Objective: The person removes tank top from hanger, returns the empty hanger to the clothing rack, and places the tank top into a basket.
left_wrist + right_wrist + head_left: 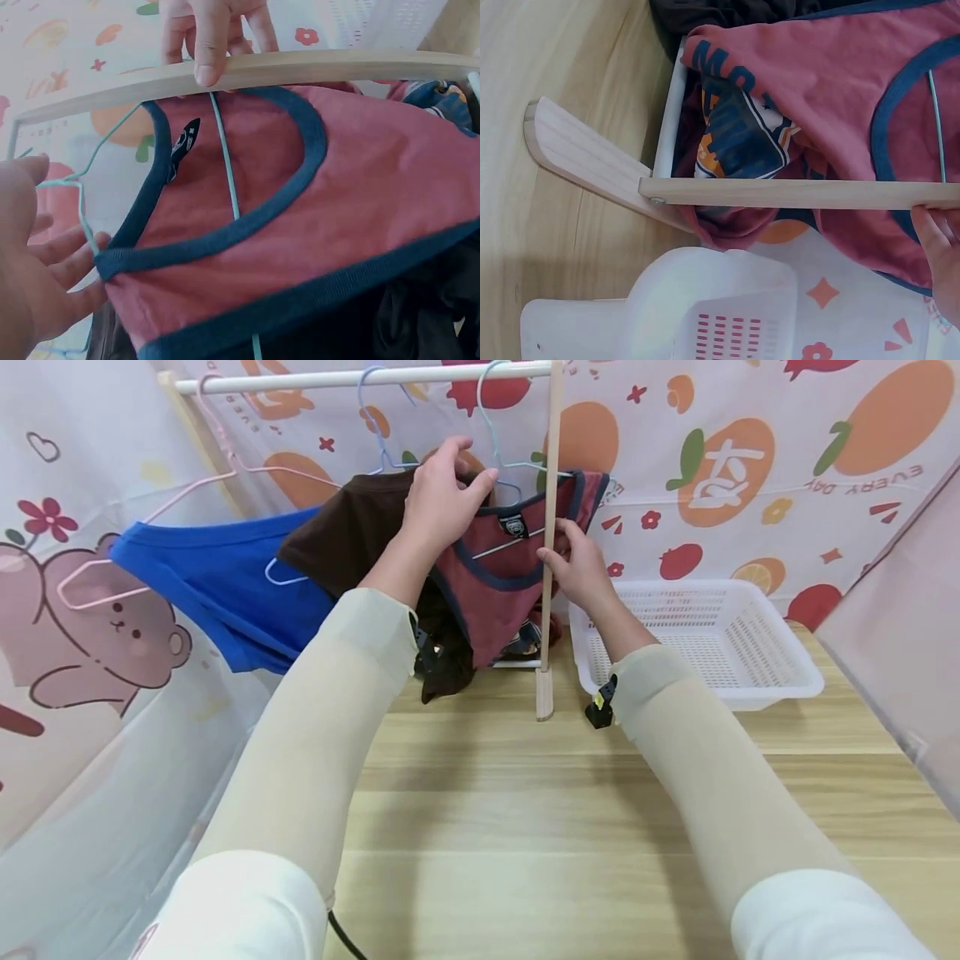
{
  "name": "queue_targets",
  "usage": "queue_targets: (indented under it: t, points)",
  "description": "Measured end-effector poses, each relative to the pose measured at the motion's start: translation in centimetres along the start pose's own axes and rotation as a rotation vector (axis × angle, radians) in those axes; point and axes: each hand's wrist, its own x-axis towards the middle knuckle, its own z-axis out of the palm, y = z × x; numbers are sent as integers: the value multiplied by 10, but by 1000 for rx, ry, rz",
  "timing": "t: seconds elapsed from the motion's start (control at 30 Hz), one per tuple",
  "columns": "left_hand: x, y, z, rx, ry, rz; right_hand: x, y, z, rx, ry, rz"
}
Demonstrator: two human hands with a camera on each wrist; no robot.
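A dusty-red tank top with navy trim (495,602) hangs on a mint-green hanger (483,406) at the right end of a clothes rack. My left hand (446,497) is at the top's left shoulder, fingers spread and loosely bent. In the left wrist view its fingers (71,259) touch the hanger and strap edge. My right hand (581,564) holds the rack's wooden post (553,468), thumb in front and the other fingers behind, partly hidden. The top's right shoulder lies behind that post. A printed patch (742,139) shows in the lower folds of the top.
Left on the rack hang a brown garment (360,522) on a blue hanger and a blue garment (232,577) on a pink hanger (225,439). Beside the rack's foot (544,693) stands a white plastic basket (780,693) on the wooden table (480,827). Patterned cloth covers the walls.
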Motion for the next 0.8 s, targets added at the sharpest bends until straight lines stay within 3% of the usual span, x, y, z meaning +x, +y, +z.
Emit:
queue_targets:
  t: [0.17,0.23,0.4,0.6,0.8]
  points:
    - [10,0,12,3,-65,-53,-1,-2,6,7,-23,15]
    - [12,0,16,8,-56,-71,-1,-3,8,5,-31,22]
    - [17,4,17,-15,78,-81,-1,-4,11,13,-39,16]
    - [18,9,3,-89,233,-76,3,1,8,-4,-25,5]
    - [12,-1,-10,-148,301,-58,7,7,-1,-11,-18,42]
